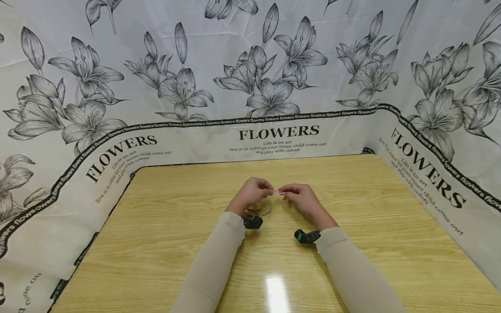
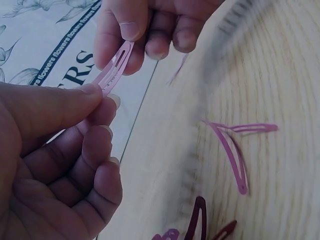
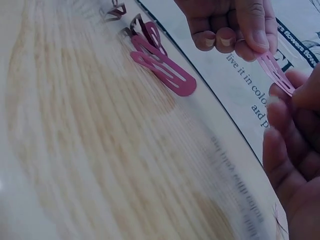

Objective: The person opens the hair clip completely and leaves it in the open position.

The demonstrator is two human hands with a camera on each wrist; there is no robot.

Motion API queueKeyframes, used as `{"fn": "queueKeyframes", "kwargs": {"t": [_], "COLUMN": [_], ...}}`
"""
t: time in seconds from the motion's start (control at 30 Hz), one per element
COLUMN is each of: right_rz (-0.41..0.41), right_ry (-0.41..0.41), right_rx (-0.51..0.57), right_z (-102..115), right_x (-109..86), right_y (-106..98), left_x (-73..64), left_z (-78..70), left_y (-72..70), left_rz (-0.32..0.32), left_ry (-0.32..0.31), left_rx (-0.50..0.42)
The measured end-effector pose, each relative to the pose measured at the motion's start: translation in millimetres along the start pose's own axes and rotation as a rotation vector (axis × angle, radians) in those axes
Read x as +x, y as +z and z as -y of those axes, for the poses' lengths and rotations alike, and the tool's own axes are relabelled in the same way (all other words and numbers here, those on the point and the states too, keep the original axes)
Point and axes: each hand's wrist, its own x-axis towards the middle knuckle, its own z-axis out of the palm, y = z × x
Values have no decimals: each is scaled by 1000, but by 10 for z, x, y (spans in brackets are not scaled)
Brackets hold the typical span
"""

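Observation:
Both hands meet over the table and pinch one pale pink snap hair clip (image 2: 119, 64) from its two ends. The left hand (image 1: 255, 192) grips one end between thumb and index finger, its other fingers bent beneath. At the opposite end, the thumb and fingers of the right hand (image 1: 300, 198) pinch the clip, which shows bright between the fingertips. Below the left hand, several more hair clips lie on the wood. Among them are a spread pink clip (image 2: 235, 155) and a dark red clip (image 2: 196, 220); a wider pink clip (image 3: 172, 75) shows in the right wrist view.
The wooden table (image 1: 176, 243) runs up to a white cloth (image 1: 203, 143) printed with flowers and lettering, hung behind and at both sides. Black wrist cameras sit on the left wrist (image 1: 252, 222) and the right wrist (image 1: 307, 236).

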Motion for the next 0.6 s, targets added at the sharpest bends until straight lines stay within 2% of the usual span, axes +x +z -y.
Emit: {"fn": "queueKeyframes", "kwargs": {"t": [0.17,0.33,0.6], "right_rz": [2,21,51], "right_ry": [-43,-62,-54], "right_rx": [-40,-45,-33], "right_z": [33,66,104], "right_x": [-19,-27,-31], "right_y": [41,74,127], "left_x": [-60,-118,-202], "left_z": [53,109,160], "left_y": [-19,-44,-73], "left_rz": [-15,-12,-35], "left_ry": [0,-27,-19], "left_rx": [-23,-76,-86]}}
